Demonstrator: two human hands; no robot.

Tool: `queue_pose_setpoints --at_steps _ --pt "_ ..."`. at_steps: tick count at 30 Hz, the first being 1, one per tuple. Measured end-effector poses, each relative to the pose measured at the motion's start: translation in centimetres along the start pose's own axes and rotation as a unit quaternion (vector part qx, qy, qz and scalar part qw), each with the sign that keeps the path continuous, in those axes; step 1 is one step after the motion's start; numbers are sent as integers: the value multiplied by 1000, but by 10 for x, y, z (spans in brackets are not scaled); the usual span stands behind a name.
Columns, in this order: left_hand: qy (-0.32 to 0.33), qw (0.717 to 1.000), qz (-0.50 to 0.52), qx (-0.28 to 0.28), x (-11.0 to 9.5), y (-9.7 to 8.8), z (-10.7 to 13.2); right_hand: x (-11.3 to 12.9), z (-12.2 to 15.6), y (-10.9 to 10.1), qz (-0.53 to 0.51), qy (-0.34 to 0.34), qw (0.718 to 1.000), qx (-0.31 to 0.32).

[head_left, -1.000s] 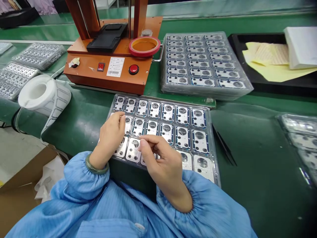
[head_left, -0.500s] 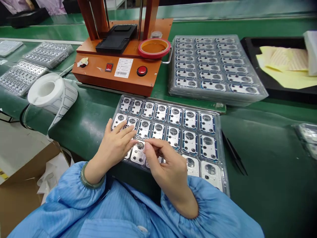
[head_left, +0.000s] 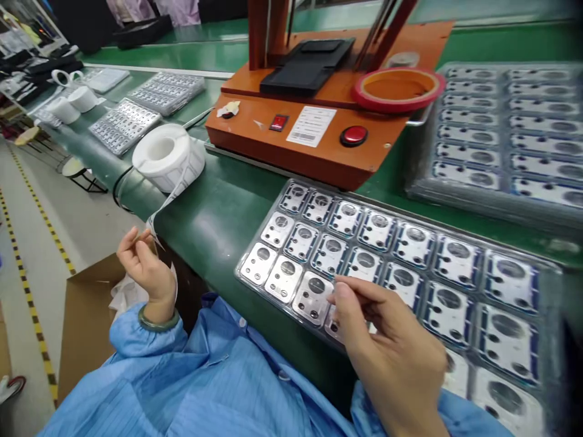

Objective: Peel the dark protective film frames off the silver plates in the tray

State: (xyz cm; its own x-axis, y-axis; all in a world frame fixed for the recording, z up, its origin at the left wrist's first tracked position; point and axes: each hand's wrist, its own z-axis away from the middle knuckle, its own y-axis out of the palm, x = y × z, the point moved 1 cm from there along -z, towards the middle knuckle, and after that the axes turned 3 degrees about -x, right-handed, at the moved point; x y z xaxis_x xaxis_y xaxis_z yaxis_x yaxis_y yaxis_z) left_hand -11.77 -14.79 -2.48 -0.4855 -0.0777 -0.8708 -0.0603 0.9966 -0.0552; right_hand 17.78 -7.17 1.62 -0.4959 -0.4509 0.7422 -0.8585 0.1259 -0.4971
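A clear tray [head_left: 248,276] of metal camera-frame parts lies on the green table in front of me. My left hand [head_left: 142,262] is off the table's left edge, fingers pinched on the loose end of the white label tape [head_left: 160,218] that trails from the white roll [head_left: 167,156]. My right hand [head_left: 392,349] hovers over the near edge of the tray with its fingers curled together; thumb and forefinger point toward a metal part [head_left: 313,295] in the front row. Whether it holds anything is hidden.
An orange press machine [head_left: 328,115] with a red button and a red ring stands behind the tray. A stack of filled trays [head_left: 505,139] lies at the right, more trays [head_left: 122,124] and rolls at the far left. A cardboard box [head_left: 86,315] sits on the floor.
My left hand left the tray and went left off the table to pinch the tape end. My view swung left. The right hand stays over the tray's front row.
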Motion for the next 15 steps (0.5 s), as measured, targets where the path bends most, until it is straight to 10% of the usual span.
queue_pose_setpoints --at_steps 8,15 --pt "-287 955 -74 9 99 -41 -10 0 4 11 40 -64 997 25" --pt "-294 949 -3 111 86 -25 -3 -3 3 15 60 -64 996 19"
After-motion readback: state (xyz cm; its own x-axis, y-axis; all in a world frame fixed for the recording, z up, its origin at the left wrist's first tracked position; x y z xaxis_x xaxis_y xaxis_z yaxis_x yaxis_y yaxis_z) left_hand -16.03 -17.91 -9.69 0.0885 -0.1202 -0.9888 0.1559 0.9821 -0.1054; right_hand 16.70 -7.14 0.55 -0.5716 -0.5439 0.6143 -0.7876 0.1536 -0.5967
